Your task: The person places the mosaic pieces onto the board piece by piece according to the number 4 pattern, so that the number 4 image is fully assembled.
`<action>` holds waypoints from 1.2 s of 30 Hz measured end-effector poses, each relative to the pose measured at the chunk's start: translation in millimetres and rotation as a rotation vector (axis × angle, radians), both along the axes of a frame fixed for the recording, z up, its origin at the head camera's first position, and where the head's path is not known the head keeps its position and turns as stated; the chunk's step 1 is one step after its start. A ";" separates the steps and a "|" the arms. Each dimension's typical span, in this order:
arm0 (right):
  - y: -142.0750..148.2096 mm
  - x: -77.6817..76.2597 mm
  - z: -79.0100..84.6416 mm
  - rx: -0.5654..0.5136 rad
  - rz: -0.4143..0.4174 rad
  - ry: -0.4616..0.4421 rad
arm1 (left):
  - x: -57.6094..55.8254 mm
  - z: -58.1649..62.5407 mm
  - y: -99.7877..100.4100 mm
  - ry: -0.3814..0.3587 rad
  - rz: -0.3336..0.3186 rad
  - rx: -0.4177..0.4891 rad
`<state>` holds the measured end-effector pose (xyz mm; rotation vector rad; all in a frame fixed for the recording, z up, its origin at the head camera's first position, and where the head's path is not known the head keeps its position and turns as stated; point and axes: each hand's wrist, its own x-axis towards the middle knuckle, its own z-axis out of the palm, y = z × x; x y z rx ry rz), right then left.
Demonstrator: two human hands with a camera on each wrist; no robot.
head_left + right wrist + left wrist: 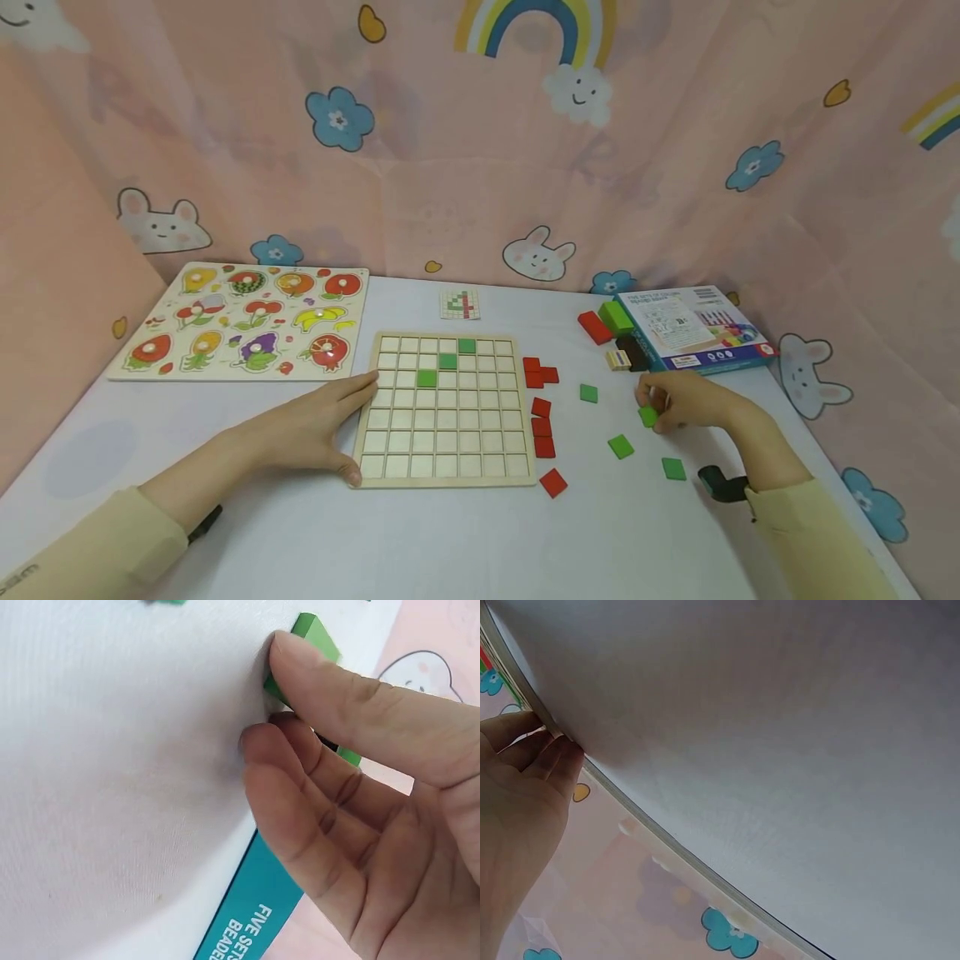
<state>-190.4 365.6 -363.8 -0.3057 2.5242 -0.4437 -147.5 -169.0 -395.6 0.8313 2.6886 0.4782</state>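
A wooden grid board lies flat on the white table, with three green square tiles set in its upper cells along a diagonal. My left hand rests at the board's left side, fingertips on the upper edge and thumb by the lower left corner. To the right of the board, my right hand pinches a green tile between thumb and fingers, low over the table. Three more green tiles are scattered around it. Several red tiles lie along the board's right side.
A fruit puzzle board sits at the back left. Behind the grid stands a small pattern card. At the back right are a blue-edged box, a green stack, a red stack and dark pieces. A printed curtain encloses the table.
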 end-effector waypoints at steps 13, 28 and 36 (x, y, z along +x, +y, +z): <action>-55.0 -4.5 16.9 -0.158 0.064 0.116 | 1.0 -0.2 -1.2 0.010 0.000 0.005; -181.7 -32.2 -0.8 -0.387 0.136 0.295 | 0.6 -0.3 -0.9 0.016 -0.010 0.008; -244.7 -31.8 -4.4 -0.494 0.187 0.277 | 0.4 -0.7 -1.0 0.027 -0.019 0.011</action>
